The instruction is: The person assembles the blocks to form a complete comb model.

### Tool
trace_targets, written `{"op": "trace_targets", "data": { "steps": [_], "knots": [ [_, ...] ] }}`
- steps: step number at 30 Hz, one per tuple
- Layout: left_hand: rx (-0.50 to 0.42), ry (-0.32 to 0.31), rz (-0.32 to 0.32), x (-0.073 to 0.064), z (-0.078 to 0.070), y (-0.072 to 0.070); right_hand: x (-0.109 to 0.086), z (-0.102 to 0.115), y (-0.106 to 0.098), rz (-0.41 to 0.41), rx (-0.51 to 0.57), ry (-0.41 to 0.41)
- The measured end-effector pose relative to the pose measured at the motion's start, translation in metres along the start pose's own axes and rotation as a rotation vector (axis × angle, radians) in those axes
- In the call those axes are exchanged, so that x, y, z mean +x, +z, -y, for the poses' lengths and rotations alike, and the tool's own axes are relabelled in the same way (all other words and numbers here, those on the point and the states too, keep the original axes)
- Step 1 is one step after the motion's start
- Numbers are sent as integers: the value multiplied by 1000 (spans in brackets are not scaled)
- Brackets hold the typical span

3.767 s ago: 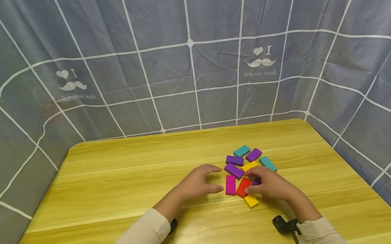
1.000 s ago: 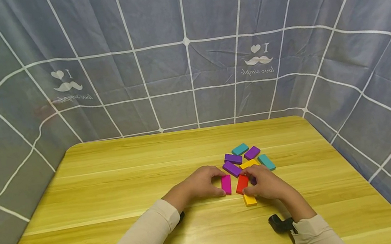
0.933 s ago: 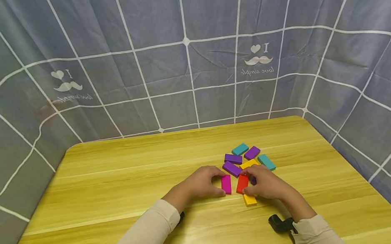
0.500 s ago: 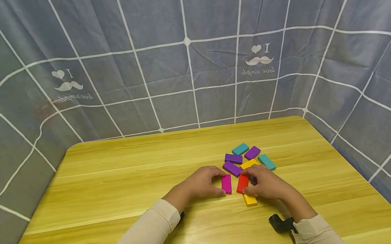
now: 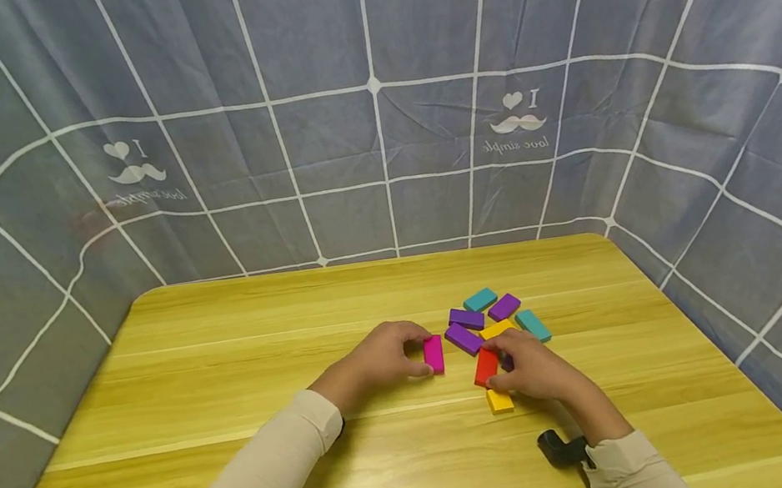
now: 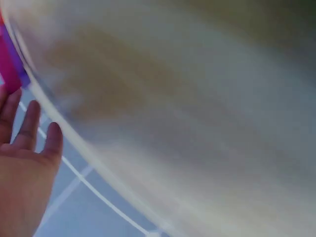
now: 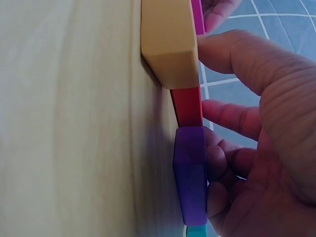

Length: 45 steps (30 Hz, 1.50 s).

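Left hand (image 5: 386, 354) is pinching the magenta block (image 5: 434, 355) between thumb and fingers, to the left of the other blocks and apart from them; whether the block is touching the wood is hard to tell. The right hand (image 5: 536, 364) is gripping the red block (image 5: 485, 367) by its edges, with 1 purple block (image 5: 506, 362) partly showing under the fingers. Just beside the red block's near end, 1 yellow block (image 5: 500, 401) is lying flat, and another is lying just past the right fingers. Farther out, 3 more purple blocks (image 5: 463, 338) and 2 teal blocks (image 5: 533, 325) are spreading loosely toward the back and right.

Beige sleeves (image 5: 260, 483) are covering both forearms, and a black fitting (image 5: 562, 448) is jutting out by the right cuff. All of this is happening on a wooden table (image 5: 228, 369) — yellow, streaked with grain, crossed by paler seams and rounding off at its far corners. The left arm is casting a soft shadow on it.

Beyond the table, a grey-blue curtain (image 5: 330, 143) is hanging on 3 sides, creasing in places — its white lines are forming large squares, and 2 moustache prints (image 5: 519, 123) are showing their lettering mirrored.
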<state>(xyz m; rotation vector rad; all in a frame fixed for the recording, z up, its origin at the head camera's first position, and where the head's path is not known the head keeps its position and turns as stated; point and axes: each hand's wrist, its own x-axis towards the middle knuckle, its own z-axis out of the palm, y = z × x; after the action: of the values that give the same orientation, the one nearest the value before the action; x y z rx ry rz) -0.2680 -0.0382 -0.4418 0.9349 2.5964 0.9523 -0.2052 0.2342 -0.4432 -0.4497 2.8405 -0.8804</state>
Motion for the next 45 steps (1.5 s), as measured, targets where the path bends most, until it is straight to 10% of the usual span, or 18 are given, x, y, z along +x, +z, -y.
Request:
{"op": "trace_targets", "data": {
  "steps": [7, 18, 45],
  "knots": [
    [17, -51, -125, -2, 39, -31, -1, -1, -1, 9, -3, 30],
    [11, -130, -131, 5, 75, -71, 0, 0, -2, 3, -26, 27],
    [-83, -241, -44, 12, 89, -67, 1, -1, -1, -19, -4, 25]
  ]
}}
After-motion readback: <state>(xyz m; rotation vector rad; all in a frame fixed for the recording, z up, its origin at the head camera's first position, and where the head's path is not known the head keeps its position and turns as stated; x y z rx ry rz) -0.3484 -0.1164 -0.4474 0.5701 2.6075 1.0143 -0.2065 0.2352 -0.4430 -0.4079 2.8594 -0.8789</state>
